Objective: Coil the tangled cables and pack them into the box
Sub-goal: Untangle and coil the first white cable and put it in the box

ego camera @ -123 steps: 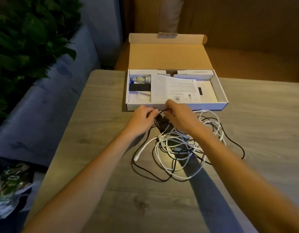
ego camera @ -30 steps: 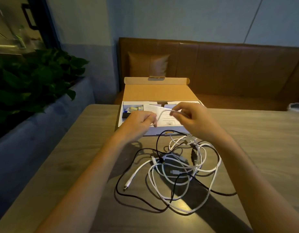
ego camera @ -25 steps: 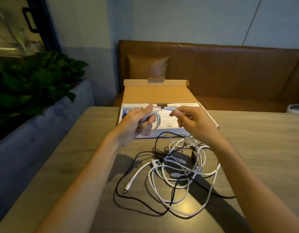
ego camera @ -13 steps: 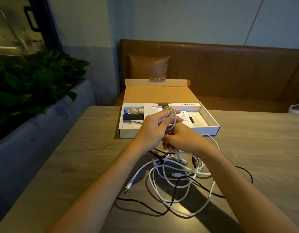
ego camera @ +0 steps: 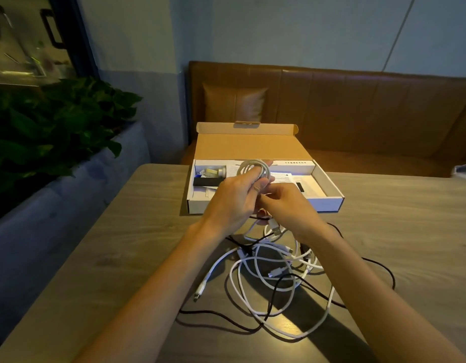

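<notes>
My left hand [ego camera: 233, 199] grips a small coil of grey-white cable [ego camera: 254, 169], held up in front of the open cardboard box [ego camera: 328, 203]. My right hand [ego camera: 289, 209] is just below and right of it, fingers curled round the loose tail of the same cable, whose USB plug [ego camera: 275, 227] hangs under the hand. A tangle of white cables [ego camera: 279, 273] and a thin black cable [ego camera: 268, 307] lies on the wooden table [ego camera: 121, 244] under my forearms.
The box holds a paper leaflet [ego camera: 283, 176], a black item [ego camera: 207, 181] and small parts at its left end; its lid stands open at the back. A planter with green leaves [ego camera: 51, 132] runs along the left. A brown leather bench [ego camera: 357, 111] is behind the table.
My left hand has wound the grey-white cable into more loops and lifted the coil slightly. My right hand stays below it feeding the tail; the plug end now hangs free.
</notes>
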The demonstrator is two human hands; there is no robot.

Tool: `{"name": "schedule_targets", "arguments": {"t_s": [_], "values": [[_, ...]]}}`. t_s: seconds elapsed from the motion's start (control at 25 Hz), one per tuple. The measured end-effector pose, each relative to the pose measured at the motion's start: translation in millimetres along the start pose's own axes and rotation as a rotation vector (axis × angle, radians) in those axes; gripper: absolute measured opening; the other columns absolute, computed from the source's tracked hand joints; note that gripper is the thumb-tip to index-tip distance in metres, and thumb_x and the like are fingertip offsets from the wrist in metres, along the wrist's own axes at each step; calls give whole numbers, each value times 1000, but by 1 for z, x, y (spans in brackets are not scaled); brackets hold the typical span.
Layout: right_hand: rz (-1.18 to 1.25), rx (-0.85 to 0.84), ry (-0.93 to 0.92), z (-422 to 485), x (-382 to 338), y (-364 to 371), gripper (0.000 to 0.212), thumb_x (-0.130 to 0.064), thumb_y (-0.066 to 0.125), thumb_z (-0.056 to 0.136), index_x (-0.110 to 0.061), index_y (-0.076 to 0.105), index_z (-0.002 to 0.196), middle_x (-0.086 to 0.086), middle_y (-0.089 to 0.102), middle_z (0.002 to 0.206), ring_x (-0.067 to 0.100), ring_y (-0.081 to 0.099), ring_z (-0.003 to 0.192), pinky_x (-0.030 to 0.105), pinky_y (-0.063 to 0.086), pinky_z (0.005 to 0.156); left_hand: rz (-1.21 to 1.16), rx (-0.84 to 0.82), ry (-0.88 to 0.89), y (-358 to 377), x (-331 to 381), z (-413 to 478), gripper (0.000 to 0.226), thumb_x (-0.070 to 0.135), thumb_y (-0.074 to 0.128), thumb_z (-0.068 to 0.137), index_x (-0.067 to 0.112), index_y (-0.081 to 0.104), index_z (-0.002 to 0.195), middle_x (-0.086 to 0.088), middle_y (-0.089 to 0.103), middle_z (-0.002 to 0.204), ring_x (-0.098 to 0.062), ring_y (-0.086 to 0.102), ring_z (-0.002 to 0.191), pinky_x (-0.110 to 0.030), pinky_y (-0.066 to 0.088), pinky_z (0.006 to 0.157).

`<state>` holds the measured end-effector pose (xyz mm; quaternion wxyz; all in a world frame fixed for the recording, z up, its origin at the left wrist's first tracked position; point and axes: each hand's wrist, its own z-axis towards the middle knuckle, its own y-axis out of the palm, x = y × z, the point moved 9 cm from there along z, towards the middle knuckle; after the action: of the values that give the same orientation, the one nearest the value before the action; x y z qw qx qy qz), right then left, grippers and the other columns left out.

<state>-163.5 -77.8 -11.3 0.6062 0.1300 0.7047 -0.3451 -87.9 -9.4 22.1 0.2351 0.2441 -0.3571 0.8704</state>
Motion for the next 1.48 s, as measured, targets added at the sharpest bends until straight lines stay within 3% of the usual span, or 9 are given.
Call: {"name": "schedule_targets", "arguments": {"t_s": [0.16, 0.4, 0.56, 0.68, 0.88, 1.12, 1.32, 1.4, 1.48], "values": [[-335, -141, -21, 3, 6, 5, 20, -17, 60, 99, -13, 74, 112, 4, 74, 98, 18, 75, 75, 24, 60, 62, 210, -111, -97, 10, -22, -3, 25, 33, 40, 106, 16, 58, 102, -6, 68, 91, -24, 62, 79, -50, 53, 64], [-475, -264, -25, 0, 6, -3, 26, -38, 64, 96, -15, 74, 100, 9, 71, 85, 9, 64, 69, 22, 57, 65, 217, -302, -92, 18, -24, -1, 17, 22, 44, 105, 13, 58, 102, -8, 68, 100, -16, 61, 86, -47, 53, 71], [-508, -138, -79, 1, -2, -19, 20, -36, 74, 89, -21, 72, 102, -4, 70, 83, 12, 63, 76, 31, 53, 69, 169, -415, -178, 15, -35, -4, 12, 7, 48, 103, 6, 60, 108, -8, 65, 120, -4, 62, 112, -11, 49, 73], [-546, -96, -97, 2, -3, -15, 27, -28, 82, 82, -22, 68, 105, -2, 71, 92, 14, 69, 79, 29, 60, 67, 206, -421, -209, 16, -36, -6, 11, 8, 52, 102, 8, 61, 109, -9, 64, 119, -8, 61, 107, -3, 42, 66], [-521, -224, -100, -2, -2, -3, 39, -20, 80, 84, -28, 63, 119, -5, 65, 110, 15, 72, 78, 24, 60, 59, 299, -356, -241, 10, -41, -5, 24, 9, 54, 102, 16, 60, 124, -6, 62, 134, -17, 60, 117, -19, 48, 80], [-586, 33, -238, -3, -22, -15, 11, -30, 75, 89, -25, 70, 96, -12, 65, 102, 10, 70, 68, 24, 59, 62, 486, -261, -392, 0, -47, -4, 40, 4, 61, 96, 14, 51, 133, -11, 56, 142, -28, 59, 120, -34, 55, 83], [-508, 6, -328, -5, -30, -16, 12, -30, 60, 99, -21, 65, 105, -7, 68, 103, 9, 70, 78, 24, 60, 68, 287, -212, -472, 1, -49, -3, 33, 5, 52, 101, 12, 55, 133, -11, 52, 147, -31, 54, 126, -41, 55, 91], [-562, 25, -377, -5, -33, -16, 13, -25, 65, 97, -24, 62, 109, -12, 66, 101, 7, 66, 83, 21, 57, 72, 73, -237, -509, 6, -47, -4, 25, 19, 42, 107, 16, 62, 122, -9, 62, 132, -26, 57, 116, -45, 51, 96], [-520, 69, -411, -5, -36, -18, 12, -17, 64, 97, -23, 65, 107, -15, 67, 93, 7, 64, 82, 25, 57, 75, -142, -308, -548, 14, -41, -7, 30, 28, 35, 109, 21, 63, 100, -4, 63, 91, -17, 57, 89, -48, 49, 94]]}}
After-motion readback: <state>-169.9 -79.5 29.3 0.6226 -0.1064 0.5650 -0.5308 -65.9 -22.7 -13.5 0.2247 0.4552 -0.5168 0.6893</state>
